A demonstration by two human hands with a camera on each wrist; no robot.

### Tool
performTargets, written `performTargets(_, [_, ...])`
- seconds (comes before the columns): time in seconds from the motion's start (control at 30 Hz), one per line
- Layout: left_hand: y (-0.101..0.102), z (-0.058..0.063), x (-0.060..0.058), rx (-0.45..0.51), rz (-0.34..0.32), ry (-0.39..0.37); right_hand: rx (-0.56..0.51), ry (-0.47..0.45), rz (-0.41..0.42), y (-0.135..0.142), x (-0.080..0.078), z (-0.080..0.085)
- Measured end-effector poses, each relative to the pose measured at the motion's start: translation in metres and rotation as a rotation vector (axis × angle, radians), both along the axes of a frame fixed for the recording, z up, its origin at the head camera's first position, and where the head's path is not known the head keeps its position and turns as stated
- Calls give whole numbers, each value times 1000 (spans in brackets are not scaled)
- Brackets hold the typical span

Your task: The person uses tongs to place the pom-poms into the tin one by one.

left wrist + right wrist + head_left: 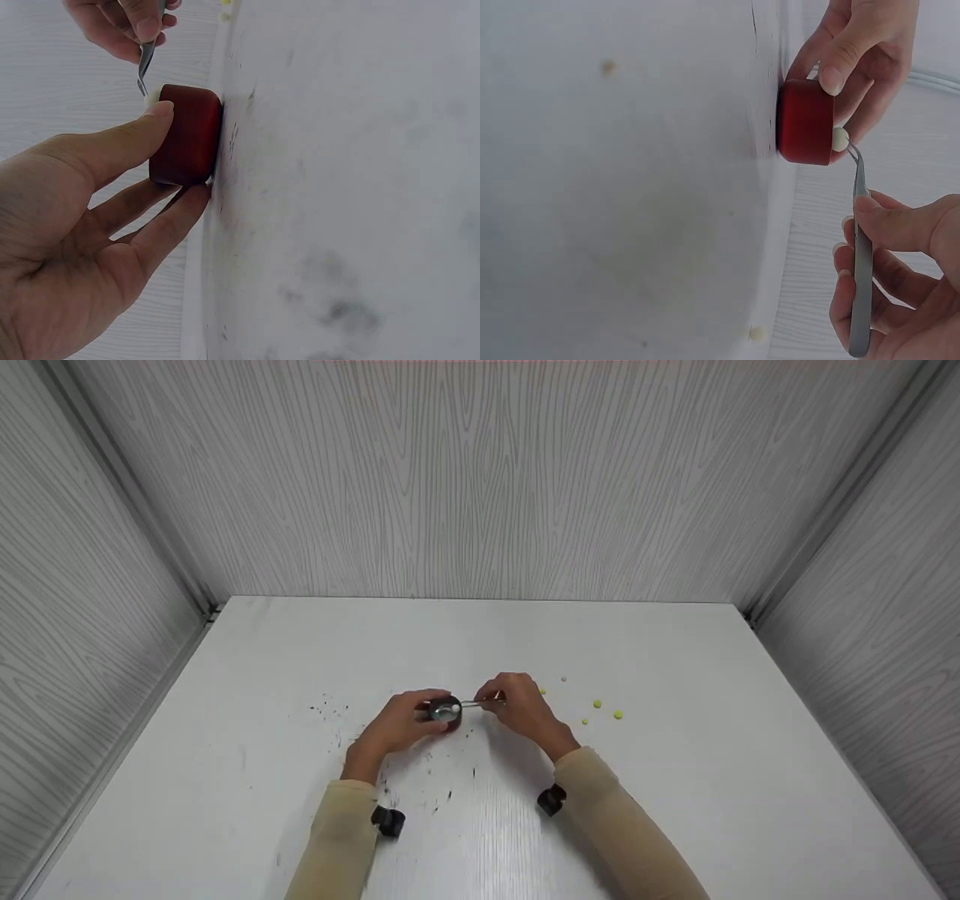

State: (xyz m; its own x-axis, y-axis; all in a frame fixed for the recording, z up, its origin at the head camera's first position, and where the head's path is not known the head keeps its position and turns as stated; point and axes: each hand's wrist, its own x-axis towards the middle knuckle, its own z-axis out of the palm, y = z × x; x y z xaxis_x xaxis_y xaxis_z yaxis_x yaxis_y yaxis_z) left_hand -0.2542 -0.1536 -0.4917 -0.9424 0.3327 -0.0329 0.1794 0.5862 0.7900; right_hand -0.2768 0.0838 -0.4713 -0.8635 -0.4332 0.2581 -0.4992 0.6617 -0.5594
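My left hand (396, 724) grips a small red round container (806, 124) at its sides, thumb on one side and fingers on the other. In the head view the container sits on the white table, its silvery inside facing up. Bent-tip metal tweezers (861, 285) are pinched between the thumb and fingers of my right hand (521, 706), on the container's right. At the tweezer tips, a small whitish ball (841, 139) shows at the container's rim. Whether the ball touches the rim, I cannot tell.
Several small yellow balls (597, 703) and a pale one (564, 679) lie right of my right hand. Dark specks (330, 707) are scattered left of and in front of the container. Grey wood-grain panels (480, 480) wall the table's back and sides.
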Motion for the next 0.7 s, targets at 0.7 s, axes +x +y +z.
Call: performTargets(0.7, [-1,-1,1,23,13,-23,-16,-16,-37,16,1,1])
